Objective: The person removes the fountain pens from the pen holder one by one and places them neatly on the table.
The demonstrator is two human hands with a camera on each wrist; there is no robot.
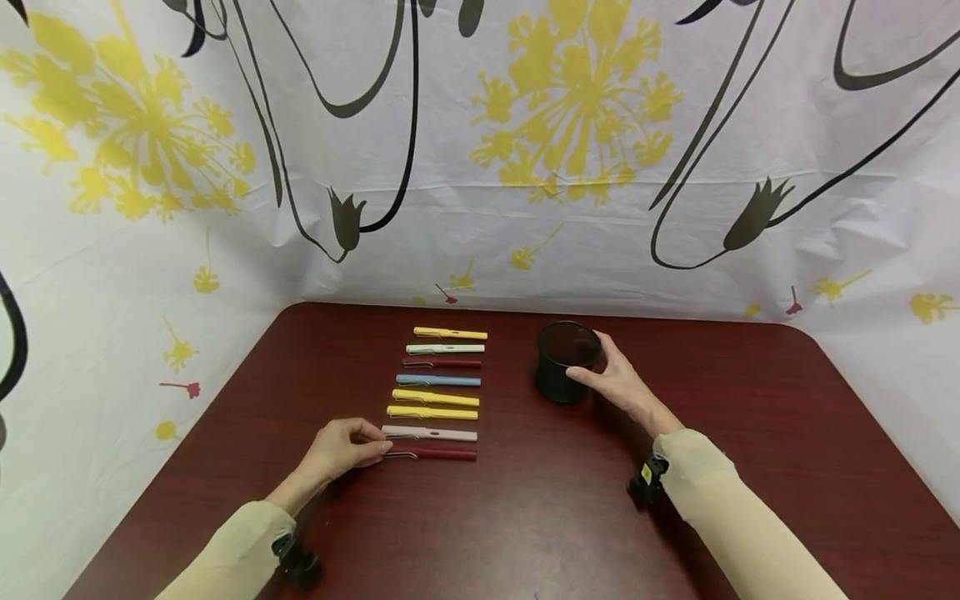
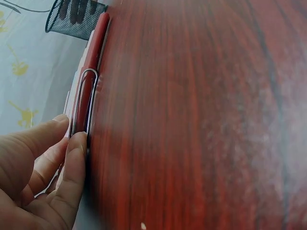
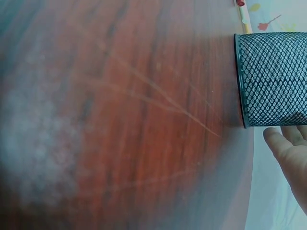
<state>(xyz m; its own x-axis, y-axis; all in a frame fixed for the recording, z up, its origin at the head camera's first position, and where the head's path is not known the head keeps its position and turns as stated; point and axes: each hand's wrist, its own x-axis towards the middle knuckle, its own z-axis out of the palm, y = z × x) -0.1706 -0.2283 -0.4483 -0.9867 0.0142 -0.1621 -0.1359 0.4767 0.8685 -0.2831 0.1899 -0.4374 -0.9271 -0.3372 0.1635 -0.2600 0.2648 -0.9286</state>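
Note:
Several capped pens lie side by side in a column. At the near end is a dark red pen (image 1: 438, 453) with a wire clip, next to a pale pink-white pen (image 1: 438, 434). My left hand (image 1: 341, 452) pinches the clip end of that dark red pen between thumb and fingertips; the left wrist view shows the fingertips (image 2: 76, 140) beside the wire clip. My right hand (image 1: 618, 379) holds a black mesh pen holder (image 1: 558, 383) from its right side, thumb in front and fingers round the back. The holder stands upright on the table.
Further up the column lie two yellow pens (image 1: 435, 398), a blue pen (image 1: 442, 381), another dark red pen (image 1: 450, 363), a mint pen (image 1: 446, 349) and a yellow pen (image 1: 457, 334). The dark wood table (image 1: 555, 517) meets a patterned white cloth (image 1: 420, 275) at its back edge.

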